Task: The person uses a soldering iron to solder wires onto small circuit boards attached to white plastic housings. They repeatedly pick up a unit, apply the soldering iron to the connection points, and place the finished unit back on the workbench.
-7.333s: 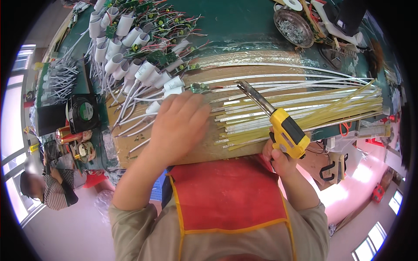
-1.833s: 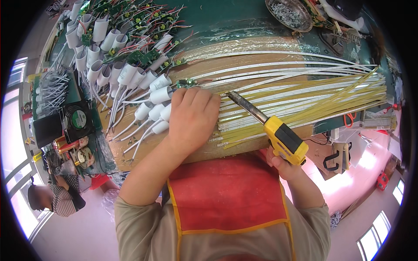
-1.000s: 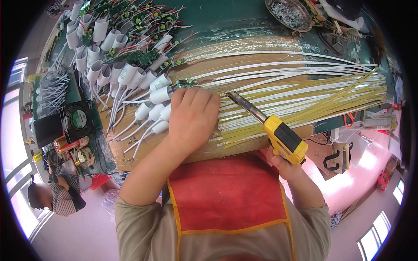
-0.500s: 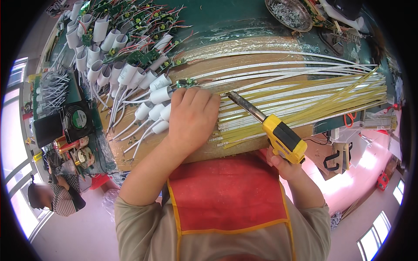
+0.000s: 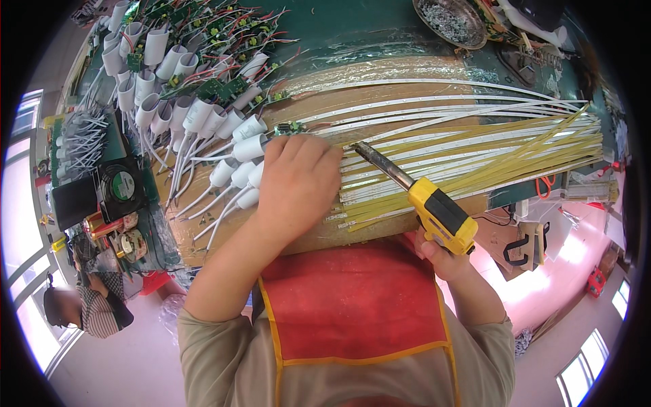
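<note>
My right hand [image 5: 444,261] is wrapped round the grip of a yellow-and-black soldering gun [image 5: 442,216]. Its dark metal tip points up and left, ending just right of my left fingers, over the ends of the LED strips. My left hand [image 5: 300,182] is closed, knuckles up; what its fingertips pinch is hidden beneath it. White and yellow LED strips [image 5: 488,146] fan out to the right across the board. White cylindrical caps with wires [image 5: 249,147] lie against the left side of my left hand. A small green circuit board [image 5: 290,127] shows just beyond the knuckles.
A heap of green circuit boards with red and white wires [image 5: 224,41] fills the far left. A round metal dish [image 5: 451,24] stands far right. Orange-handled scissors [image 5: 544,186] lie by the right edge. Another person [image 5: 88,305] sits at lower left.
My left hand has shifted very slightly left, its fingers a little higher. The soldering gun and my right hand stay almost where they were.
</note>
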`<state>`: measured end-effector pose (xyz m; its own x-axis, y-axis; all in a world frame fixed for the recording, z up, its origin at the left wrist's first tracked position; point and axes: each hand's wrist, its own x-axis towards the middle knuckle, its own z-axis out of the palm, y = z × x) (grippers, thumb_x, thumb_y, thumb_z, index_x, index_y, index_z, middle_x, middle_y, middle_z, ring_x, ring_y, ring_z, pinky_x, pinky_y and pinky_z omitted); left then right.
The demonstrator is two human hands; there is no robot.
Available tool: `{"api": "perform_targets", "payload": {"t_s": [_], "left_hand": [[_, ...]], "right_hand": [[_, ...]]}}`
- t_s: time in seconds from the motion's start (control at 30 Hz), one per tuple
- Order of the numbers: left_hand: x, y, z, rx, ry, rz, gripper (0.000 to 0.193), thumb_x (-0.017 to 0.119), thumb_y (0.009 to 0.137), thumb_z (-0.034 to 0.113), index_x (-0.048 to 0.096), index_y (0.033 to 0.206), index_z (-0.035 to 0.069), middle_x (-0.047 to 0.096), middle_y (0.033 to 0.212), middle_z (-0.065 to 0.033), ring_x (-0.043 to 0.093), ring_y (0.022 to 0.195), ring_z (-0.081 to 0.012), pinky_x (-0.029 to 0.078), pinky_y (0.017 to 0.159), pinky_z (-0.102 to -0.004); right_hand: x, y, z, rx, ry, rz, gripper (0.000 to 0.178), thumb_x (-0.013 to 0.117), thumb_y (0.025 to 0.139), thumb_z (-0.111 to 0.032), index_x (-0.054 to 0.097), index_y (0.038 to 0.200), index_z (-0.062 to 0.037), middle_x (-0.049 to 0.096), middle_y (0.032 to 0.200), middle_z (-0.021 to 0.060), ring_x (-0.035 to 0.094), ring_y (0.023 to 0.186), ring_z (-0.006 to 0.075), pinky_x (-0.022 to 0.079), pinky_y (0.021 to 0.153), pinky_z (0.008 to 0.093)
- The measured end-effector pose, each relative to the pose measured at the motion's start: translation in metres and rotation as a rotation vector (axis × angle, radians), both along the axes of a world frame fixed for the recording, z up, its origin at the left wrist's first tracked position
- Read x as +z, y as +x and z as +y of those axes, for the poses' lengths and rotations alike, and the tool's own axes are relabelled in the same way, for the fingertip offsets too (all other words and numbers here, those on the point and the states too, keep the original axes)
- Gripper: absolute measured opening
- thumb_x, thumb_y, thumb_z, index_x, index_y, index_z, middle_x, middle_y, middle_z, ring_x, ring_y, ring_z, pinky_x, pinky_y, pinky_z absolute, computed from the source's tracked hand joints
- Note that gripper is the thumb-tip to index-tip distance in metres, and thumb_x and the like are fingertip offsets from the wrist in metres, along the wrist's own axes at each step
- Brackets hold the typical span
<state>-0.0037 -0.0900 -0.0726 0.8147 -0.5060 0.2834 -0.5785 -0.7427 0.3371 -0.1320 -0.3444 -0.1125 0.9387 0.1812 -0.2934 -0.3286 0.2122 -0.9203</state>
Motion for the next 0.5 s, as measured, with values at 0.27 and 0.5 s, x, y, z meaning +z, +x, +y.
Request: {"api": "perform_targets", "payload": {"t_s": [0.27,0.5], "left_hand": [[-0.002,0.003,0.001,0.046,-0.154,0.045,0.020,0.065,0.072,0.006,0.067,0.091,0.009,0.060,0.087,-0.0032,0.058,0.085,-0.0238,0.042,0.081,-0.0384],[-0.012,0.001,0.002,0.048,0.037,-0.141,0.021,0.065,0.071,0.005,0.067,0.091,0.010,0.059,0.083,-0.0029,0.058,0.081,-0.0229,0.043,0.078,-0.0382]], "right_hand": [[-0.002,-0.001,-0.001,0.005,0.005,0.007,0.020,0.070,0.081,-0.003,0.057,0.096,-0.0015,0.058,0.079,0.0034,0.054,0.070,0.0113,0.044,0.062,0.0267],[-0.003,-0.003,0.000,-0.013,0.035,0.025,0.022,0.069,0.081,-0.002,0.057,0.099,-0.0015,0.058,0.080,0.0031,0.054,0.071,0.0105,0.044,0.063,0.0263]]}}
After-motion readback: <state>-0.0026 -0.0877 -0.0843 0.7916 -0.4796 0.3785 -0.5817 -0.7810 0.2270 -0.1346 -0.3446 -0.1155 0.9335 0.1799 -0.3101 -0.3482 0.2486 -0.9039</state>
